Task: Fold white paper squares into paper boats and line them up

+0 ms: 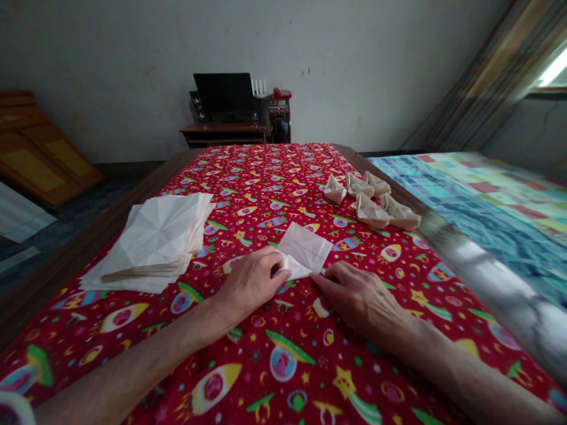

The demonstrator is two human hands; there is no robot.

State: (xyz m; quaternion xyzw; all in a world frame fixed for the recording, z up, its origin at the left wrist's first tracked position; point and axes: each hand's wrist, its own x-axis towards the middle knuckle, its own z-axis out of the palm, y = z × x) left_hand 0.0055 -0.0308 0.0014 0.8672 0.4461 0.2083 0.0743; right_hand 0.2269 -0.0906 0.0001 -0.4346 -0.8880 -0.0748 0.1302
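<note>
Paper (309, 245): one piece, partly folded, on the middle of the red tablecloth (283, 330).
Direction: loose flap spread toward the far end of the cloth, one corner pointing away, another to the right; folded band along the near edge.
Long axis: along the folded band, left to right, right end slightly nearer; for the whole piece, hard to tell.
Left hand (254, 274): narrow, pinching the left end of the folded band between thumb and fingers.
Right hand (361, 295): fingers curled, one fingertip at the near right corner of the paper; gripping or only touching, cannot tell.
Stack (162, 230): one, of creased sheets with uneven edges, left of the left hand and well apart; sheets too close to count.
Folded shapes (372, 211): five, beyond the right hand near the cloth's right edge; three farther, two nearer.
Far wall: one black screen (225, 94), two speakers (198, 106), on one desk (221, 127).
</note>
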